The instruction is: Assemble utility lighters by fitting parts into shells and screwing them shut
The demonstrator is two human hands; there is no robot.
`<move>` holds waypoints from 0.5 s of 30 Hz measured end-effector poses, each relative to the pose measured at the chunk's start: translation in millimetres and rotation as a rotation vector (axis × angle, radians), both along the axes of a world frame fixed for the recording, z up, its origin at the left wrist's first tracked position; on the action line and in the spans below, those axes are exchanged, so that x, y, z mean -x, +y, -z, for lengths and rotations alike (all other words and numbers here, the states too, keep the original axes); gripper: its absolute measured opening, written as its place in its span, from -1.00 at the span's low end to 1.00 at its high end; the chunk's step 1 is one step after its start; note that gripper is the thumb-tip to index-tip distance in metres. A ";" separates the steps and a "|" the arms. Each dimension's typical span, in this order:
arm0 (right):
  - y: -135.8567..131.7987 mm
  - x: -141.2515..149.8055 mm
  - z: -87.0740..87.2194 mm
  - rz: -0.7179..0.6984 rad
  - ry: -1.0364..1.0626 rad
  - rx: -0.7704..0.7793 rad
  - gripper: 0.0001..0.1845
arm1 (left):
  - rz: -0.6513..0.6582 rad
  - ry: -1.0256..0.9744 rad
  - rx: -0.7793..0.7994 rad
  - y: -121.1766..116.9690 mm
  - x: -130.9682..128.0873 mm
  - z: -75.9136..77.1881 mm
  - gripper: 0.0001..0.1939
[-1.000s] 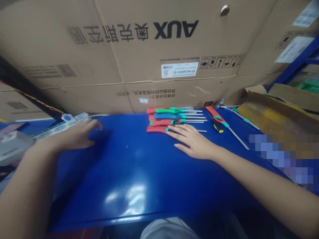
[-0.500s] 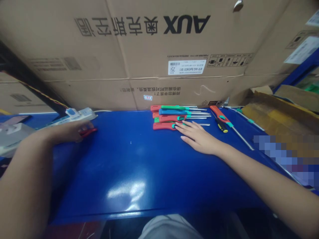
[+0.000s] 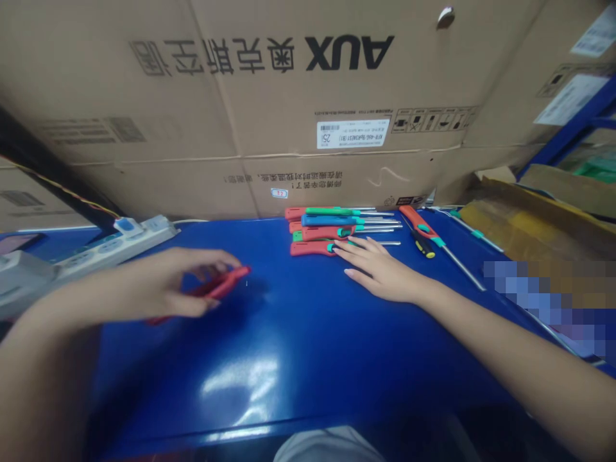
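My left hand point(image 3: 178, 279) is closed around a long red plastic piece point(image 3: 231, 277), held above the left half of the blue table; its exact kind is partly hidden by my fingers. My right hand point(image 3: 382, 273) lies flat with its fingers stretched, the fingertips touching the front of a pile of long-necked gas lighters. In that pile are a red lighter point(image 3: 308, 248) at the front, a blue lighter point(image 3: 322, 220) and a green lighter point(image 3: 330, 211), with their metal tubes pointing right.
Right of the pile lie an orange-red lighter point(image 3: 418, 221) and a black-and-yellow screwdriver point(image 3: 425, 246). A white power strip point(image 3: 108, 249) stands at the left. A large cardboard sheet point(image 3: 269, 122) walls the back of the blue table point(image 3: 308, 359). An open carton point(image 3: 543, 218) is at the right.
My left hand has moved right and nearer, away from the power strip, with the red piece in it. My right hand stays on the lighters. The view has shifted slightly.
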State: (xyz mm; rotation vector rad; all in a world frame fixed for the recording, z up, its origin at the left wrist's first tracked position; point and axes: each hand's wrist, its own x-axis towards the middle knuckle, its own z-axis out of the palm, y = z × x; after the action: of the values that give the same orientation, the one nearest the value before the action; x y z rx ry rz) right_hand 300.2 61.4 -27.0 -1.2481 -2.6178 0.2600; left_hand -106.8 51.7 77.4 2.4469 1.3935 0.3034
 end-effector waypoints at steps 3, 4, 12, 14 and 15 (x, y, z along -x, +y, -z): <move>-2.8 0.2 -2.2 -0.013 0.039 -0.084 -0.41 | 0.327 0.026 0.192 -21.5 -50.4 11.5 -0.38; -5.1 1.0 -4.3 -0.026 0.068 -0.121 -0.42 | 0.373 0.001 0.187 -26.9 -65.5 19.8 -0.37; -41.3 27.5 -25.8 -0.361 0.351 -0.274 -0.68 | 0.467 -0.166 -0.102 -42.8 -123.1 95.3 -0.51; -47.6 34.7 -24.7 -0.432 0.265 -0.249 -0.77 | 0.431 -0.212 -0.117 -43.9 -124.4 99.9 -0.59; -49.2 37.3 -23.1 -0.453 0.216 -0.246 -0.81 | 0.412 -0.231 -0.116 -44.3 -124.2 100.4 -0.61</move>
State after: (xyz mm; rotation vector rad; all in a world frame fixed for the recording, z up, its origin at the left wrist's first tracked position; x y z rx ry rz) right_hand 263.0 12.2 -3.9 -0.5102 -2.6097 0.1315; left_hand 17.5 7.4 -23.0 2.6150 0.7751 0.5570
